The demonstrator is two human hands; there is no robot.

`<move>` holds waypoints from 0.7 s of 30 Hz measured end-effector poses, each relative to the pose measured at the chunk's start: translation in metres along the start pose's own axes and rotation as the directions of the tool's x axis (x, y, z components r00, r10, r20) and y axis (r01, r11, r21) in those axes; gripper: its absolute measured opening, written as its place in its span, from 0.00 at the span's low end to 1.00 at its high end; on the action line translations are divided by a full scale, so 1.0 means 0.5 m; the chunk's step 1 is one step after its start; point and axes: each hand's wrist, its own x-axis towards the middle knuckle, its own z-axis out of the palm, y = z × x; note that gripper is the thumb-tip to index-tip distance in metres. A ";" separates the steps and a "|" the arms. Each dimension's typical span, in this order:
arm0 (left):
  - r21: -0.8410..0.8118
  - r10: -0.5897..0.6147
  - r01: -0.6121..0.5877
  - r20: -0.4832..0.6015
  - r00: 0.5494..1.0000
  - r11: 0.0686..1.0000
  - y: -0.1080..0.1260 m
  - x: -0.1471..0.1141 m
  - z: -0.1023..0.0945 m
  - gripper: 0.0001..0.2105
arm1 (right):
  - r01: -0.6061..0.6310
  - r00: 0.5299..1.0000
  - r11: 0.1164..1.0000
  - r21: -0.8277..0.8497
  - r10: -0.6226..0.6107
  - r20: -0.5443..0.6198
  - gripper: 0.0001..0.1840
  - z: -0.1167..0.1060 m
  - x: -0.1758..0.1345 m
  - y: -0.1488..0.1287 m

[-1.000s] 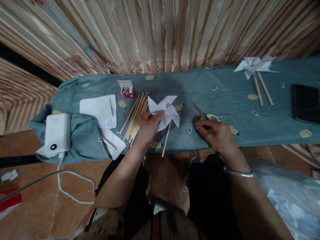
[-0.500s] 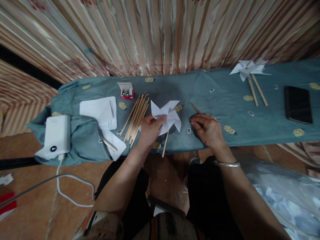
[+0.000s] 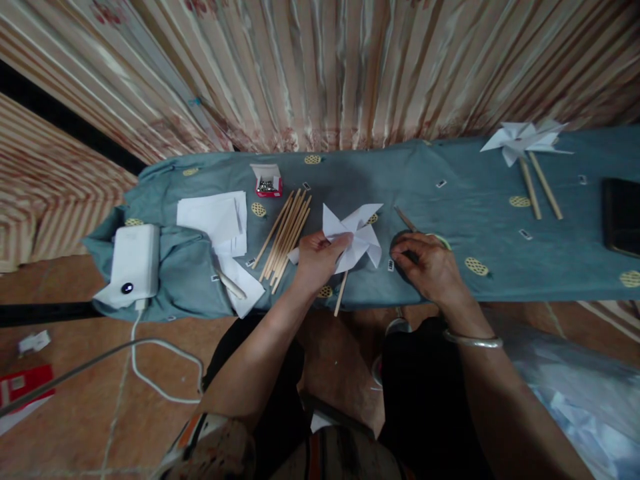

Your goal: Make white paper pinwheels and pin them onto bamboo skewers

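In the head view, my left hand (image 3: 320, 260) pinches a white paper pinwheel (image 3: 367, 241) near its centre, thumb on top. A thin wooden stick (image 3: 341, 293) comes out below the pinwheel toward the table's front edge. My right hand (image 3: 425, 263) is to the right of the pinwheel, thumb and fingertips pressed together low over the cloth. What they hold, if anything, is too small to make out. From behind that hand a slim pointed tool (image 3: 404, 219) sticks out, its rest mostly covered by the fingers.
Left of my hands lie several wooden sticks (image 3: 285, 237), a small red-and-white box of metal pins (image 3: 269, 185), white paper sheets (image 3: 210, 217), a white pen-like object (image 3: 233, 287) and a white power bank (image 3: 135, 263) with cable. Two pinwheels (image 3: 520, 141) and a dark phone (image 3: 623, 217) lie right.
The camera view has turned slightly left, so everything appears farther right. My left hand still holds the pinwheel, and my right hand stays beside it with little visible change.
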 end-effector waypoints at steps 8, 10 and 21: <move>0.050 0.069 -0.070 0.019 0.997 0.996 -0.003 0.002 0.008 0.04 | -0.060 0.985 0.952 0.301 0.104 -0.135 0.04 -0.017 -0.001 -0.044; 0.075 0.094 -0.096 0.031 0.995 0.993 -0.005 0.000 0.012 0.04 | -0.049 0.983 0.893 0.447 0.122 -0.136 0.03 -0.023 0.000 -0.069; 0.064 0.054 -0.061 0.103 0.993 0.996 -0.004 -0.025 0.029 0.04 | -0.055 0.983 0.840 0.540 0.139 -0.117 0.03 0.009 0.004 -0.116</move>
